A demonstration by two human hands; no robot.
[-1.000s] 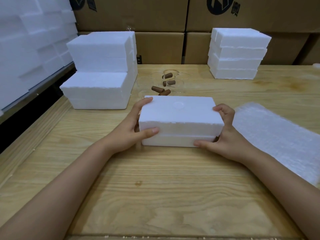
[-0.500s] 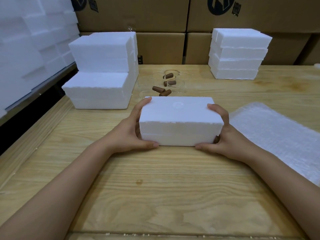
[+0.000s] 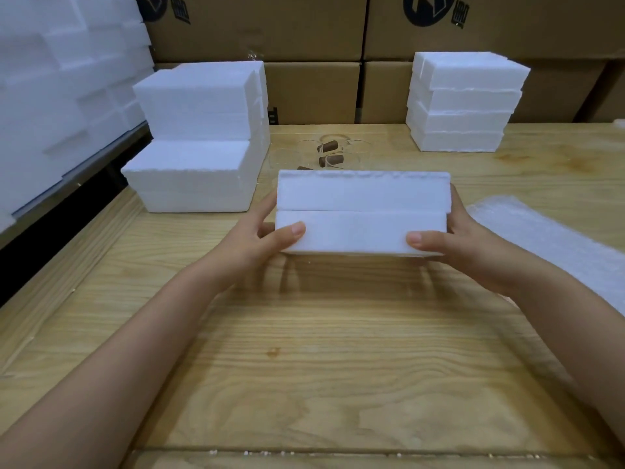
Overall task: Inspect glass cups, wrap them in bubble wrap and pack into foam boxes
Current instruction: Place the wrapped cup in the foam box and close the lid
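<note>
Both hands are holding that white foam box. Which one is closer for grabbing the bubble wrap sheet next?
Probably the right hand: the translucent bubble wrap sheet lies on the wooden table right beside it, while the left hand grips the far end of the white foam box.

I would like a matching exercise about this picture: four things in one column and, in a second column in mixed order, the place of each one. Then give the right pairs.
Things
1. foam box
2. bubble wrap
3. glass cups
4. cardboard boxes

Places
A. flat on the table, at the right side
B. stacked behind the table, at the back
C. gripped between the left hand and the right hand
D. on the table, just behind the gripped thing

Pairs: 1-C, 2-A, 3-D, 4-B
</note>
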